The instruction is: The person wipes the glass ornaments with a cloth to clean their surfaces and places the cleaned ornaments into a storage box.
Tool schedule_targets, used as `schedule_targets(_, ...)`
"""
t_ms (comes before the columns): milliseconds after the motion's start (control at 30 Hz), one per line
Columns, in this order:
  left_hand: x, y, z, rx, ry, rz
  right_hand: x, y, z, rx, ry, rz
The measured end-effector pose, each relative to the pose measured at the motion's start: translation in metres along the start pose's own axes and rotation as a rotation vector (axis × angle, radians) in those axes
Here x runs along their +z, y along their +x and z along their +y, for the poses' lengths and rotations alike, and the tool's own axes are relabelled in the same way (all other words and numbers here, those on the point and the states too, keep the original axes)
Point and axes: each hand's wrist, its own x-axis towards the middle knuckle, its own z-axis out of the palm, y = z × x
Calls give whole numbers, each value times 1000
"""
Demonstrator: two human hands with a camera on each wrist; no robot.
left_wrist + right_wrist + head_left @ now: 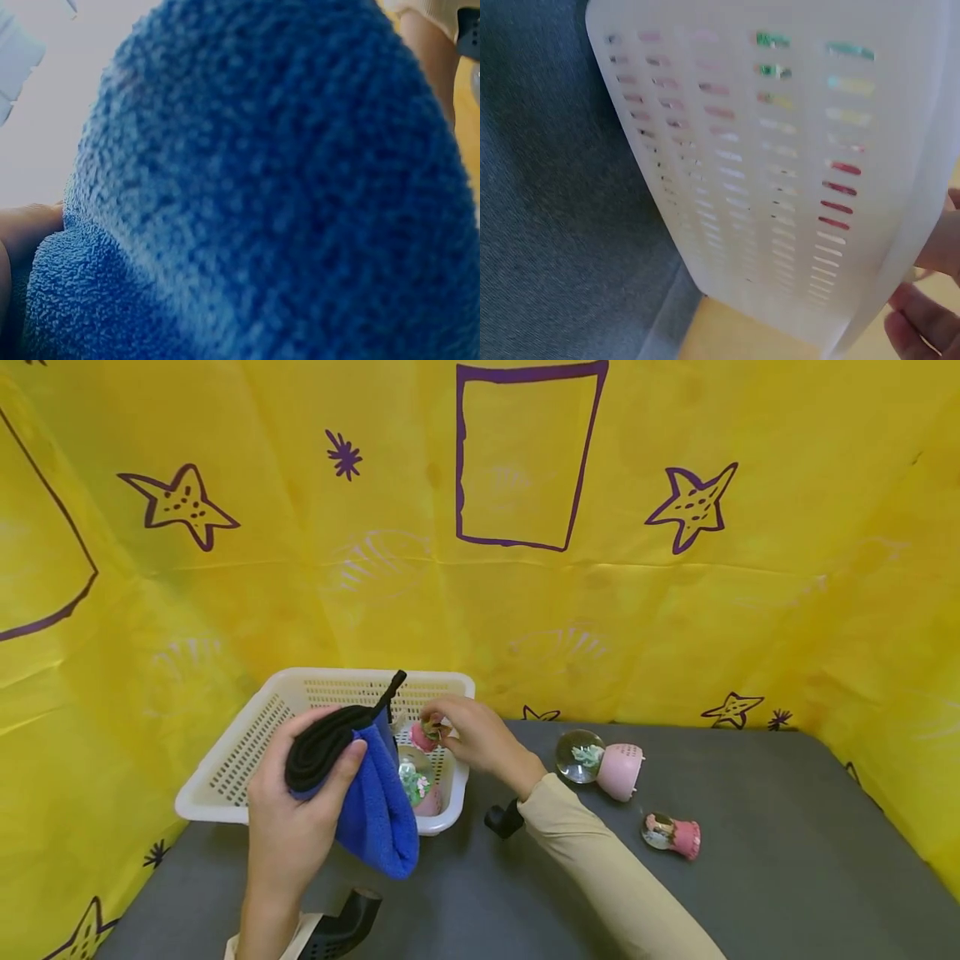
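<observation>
My left hand [288, 810] grips a folded blue and black cloth [378, 814], thumb on the near side, in front of the white basket [213, 812]. The blue terry side of the cloth [262, 180] fills most of the left wrist view. Over the basket's right end, my right hand [480, 735] pinches a small snow globe with a pink base [422, 737]. Below it inside the basket lies a larger snow globe [415, 774] with green and white figures, partly hidden by the cloth. In the right wrist view the slotted basket wall [735, 187] hides most of the contents.
Right of the basket, a large snow globe with a pale pink base [621, 771] lies on its side on the grey table [780, 835]. Nearer lies a small snow globe with a darker pink base [686, 839]. A yellow patterned sheet [420, 610] rises behind the table.
</observation>
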Motion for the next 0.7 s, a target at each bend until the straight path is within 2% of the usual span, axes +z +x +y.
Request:
schedule_targets(133,1,0,-1,22,-10,-7,2,9,6,-17,18,-82)
schedule_targets(233,3,0,-1,14,-9,-25,4,14,11,-8,15,-126)
schedule_targets(367,3,0,-2,-12,-1,-45,8,18,13,40,11,-169)
schedule_targets(500,4,0,-3,-4,-3,-50,13,23,12,103,6,-215)
schedule_targets(700,4,-1,-3,-27,2,-55,21,32,10,150,-88,-259)
